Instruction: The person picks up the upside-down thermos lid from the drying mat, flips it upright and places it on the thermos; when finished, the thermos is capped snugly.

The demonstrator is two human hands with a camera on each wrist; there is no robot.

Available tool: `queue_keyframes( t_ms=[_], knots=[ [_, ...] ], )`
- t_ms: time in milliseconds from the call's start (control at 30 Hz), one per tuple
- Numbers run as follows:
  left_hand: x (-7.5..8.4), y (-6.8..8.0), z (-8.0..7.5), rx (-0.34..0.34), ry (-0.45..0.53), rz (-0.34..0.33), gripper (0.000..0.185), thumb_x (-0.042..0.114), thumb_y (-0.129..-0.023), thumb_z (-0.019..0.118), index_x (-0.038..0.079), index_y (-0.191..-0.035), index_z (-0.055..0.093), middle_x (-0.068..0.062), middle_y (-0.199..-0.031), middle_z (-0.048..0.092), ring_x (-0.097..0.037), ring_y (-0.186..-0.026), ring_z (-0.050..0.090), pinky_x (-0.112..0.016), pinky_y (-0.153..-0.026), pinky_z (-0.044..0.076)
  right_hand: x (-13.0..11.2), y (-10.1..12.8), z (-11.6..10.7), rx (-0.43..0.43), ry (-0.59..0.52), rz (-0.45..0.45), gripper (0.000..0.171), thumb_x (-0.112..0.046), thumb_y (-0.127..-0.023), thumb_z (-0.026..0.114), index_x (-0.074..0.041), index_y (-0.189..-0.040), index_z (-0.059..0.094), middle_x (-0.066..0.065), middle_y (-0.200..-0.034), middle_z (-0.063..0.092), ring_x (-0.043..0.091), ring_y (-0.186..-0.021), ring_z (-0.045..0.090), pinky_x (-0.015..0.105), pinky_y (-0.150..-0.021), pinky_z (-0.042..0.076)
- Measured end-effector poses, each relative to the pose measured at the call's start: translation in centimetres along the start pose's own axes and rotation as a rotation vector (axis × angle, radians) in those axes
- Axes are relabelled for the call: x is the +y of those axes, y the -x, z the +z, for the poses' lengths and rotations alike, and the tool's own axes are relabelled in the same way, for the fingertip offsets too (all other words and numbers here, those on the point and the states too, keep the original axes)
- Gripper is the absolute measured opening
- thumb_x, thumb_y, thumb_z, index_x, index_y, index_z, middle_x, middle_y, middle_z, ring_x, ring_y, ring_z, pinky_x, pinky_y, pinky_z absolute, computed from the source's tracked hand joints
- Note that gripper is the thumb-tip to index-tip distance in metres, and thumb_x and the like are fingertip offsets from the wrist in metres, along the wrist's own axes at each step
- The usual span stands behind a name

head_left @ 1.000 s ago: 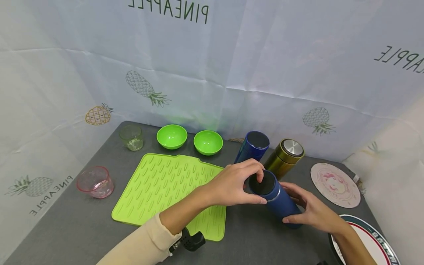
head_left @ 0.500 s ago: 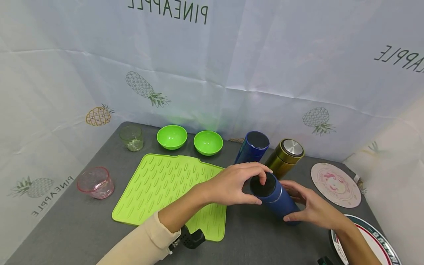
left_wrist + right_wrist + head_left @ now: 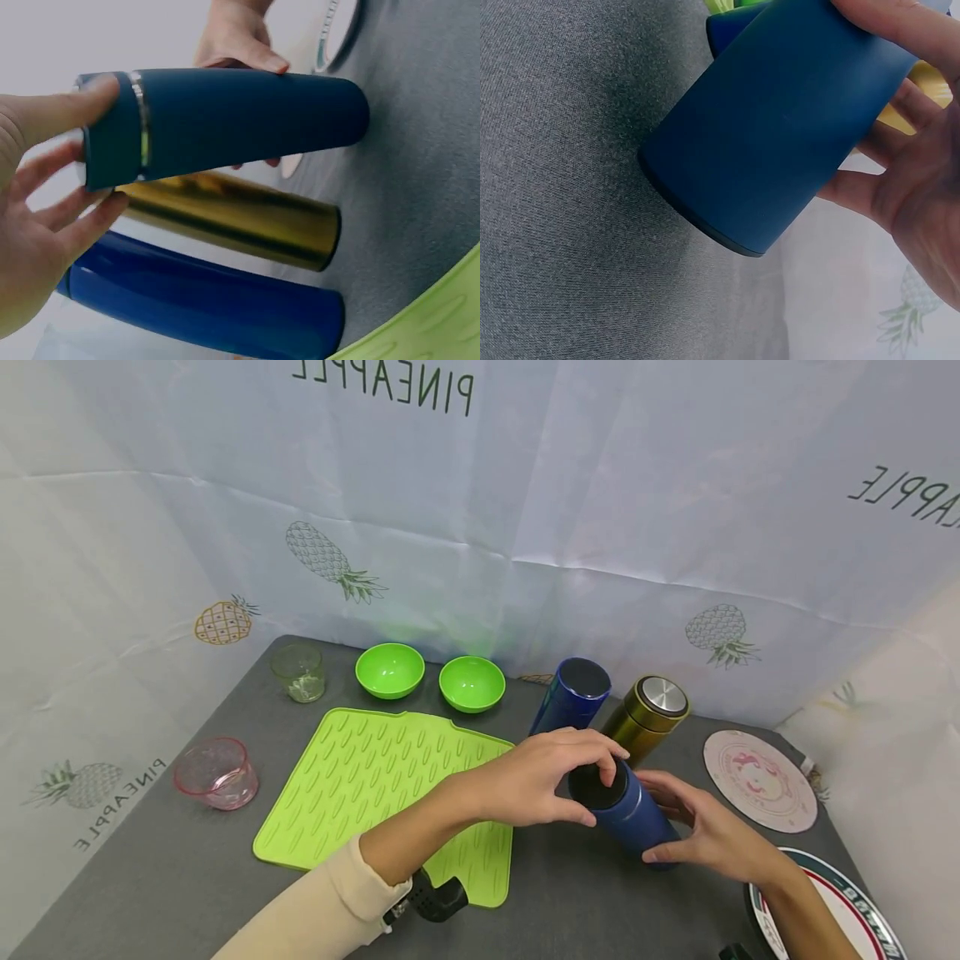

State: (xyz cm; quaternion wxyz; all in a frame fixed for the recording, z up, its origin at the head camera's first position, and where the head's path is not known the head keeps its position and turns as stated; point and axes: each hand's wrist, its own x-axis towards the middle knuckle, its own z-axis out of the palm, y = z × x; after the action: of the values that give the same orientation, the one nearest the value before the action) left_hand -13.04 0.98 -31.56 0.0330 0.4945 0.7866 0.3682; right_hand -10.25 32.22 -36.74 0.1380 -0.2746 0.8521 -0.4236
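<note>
At the far left of the head view I see a pink translucent glass cup, and above it, toward the upper left of the grey tabletop, a clear glass tumbler. Next come two bright green plastic bowls and, below them, a lime-green ridged silicone mat. Just right of centre, my left hand curls its fingers and thumb around the black cap end of a dark navy metal flask, which leans tilted with its base on the table. Behind it stand a blue cylindrical flask and a gold flask with a steel lid. My right hand wraps the navy flask's lower body. At the right lie a round pink-patterned coaster and a red-and-green rimmed plate.
</note>
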Motion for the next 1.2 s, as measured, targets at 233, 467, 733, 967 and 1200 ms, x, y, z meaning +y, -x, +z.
queue_keyframes(
  t_ms=[233, 467, 733, 967, 1200],
  knots=[
    [0.5, -0.1, 0.3, 0.015, -0.056, -0.129, 0.042, 0.048, -0.088, 0.077, 0.02, -0.11, 0.054, 0.002, -0.14, 0.049, -0.01, -0.117, 0.058, -0.016, -0.092, 0.048, 0.1, 0.1, 0.0, 0.007, 0.0, -0.002, 0.084, -0.007, -0.08, 0.086, -0.014, -0.151, 0.042, -0.022, -0.143, 0.054, -0.008, -0.127, 0.056, 0.012, -0.1, 0.049],
    [0.6, -0.2, 0.3, 0.025, -0.117, -0.054, 0.038, 0.043, -0.088, 0.079, 0.02, -0.107, 0.056, 0.007, -0.123, 0.057, -0.008, -0.111, 0.055, -0.015, -0.093, 0.046, 0.1, 0.1, 0.1, 0.016, 0.02, 0.001, 0.082, -0.009, -0.079, 0.087, -0.016, -0.15, 0.045, -0.021, -0.141, 0.056, -0.007, -0.124, 0.059, 0.013, -0.099, 0.05],
    [0.1, -0.1, -0.3, -0.063, 0.09, 0.03, 0.037, 0.015, -0.089, 0.079, 0.015, -0.121, 0.061, -0.002, -0.154, 0.051, -0.015, -0.145, 0.045, -0.025, -0.117, 0.041, 0.2, 0.2, 0.2, 0.014, 0.015, 0.005, 0.082, -0.01, -0.08, 0.086, -0.017, -0.151, 0.044, -0.02, -0.142, 0.055, -0.006, -0.125, 0.058, 0.013, -0.099, 0.05],
    [0.9, -0.3, 0.1, -0.022, -0.102, -0.098, 0.065, 0.05, -0.088, 0.076, 0.027, -0.146, 0.057, 0.003, -0.135, 0.057, -0.009, -0.121, 0.057, -0.02, -0.1, 0.05, 0.2, 0.2, 0.2, 0.013, 0.016, 0.015, 0.081, -0.011, -0.081, 0.086, -0.017, -0.15, 0.044, -0.021, -0.142, 0.055, -0.007, -0.125, 0.058, 0.013, -0.099, 0.05],
    [1.0, -0.2, -0.8, -0.151, -0.001, 0.026, 0.064, 0.007, -0.088, 0.078, 0.023, -0.147, 0.057, 0.002, -0.163, 0.042, -0.015, -0.152, 0.037, -0.027, -0.119, 0.04, 0.0, 0.2, 0.2, 0.005, 0.012, 0.031, 0.081, -0.012, -0.082, 0.085, -0.017, -0.151, 0.042, -0.026, -0.143, 0.051, -0.011, -0.127, 0.054, 0.011, -0.099, 0.048]
  ],
)
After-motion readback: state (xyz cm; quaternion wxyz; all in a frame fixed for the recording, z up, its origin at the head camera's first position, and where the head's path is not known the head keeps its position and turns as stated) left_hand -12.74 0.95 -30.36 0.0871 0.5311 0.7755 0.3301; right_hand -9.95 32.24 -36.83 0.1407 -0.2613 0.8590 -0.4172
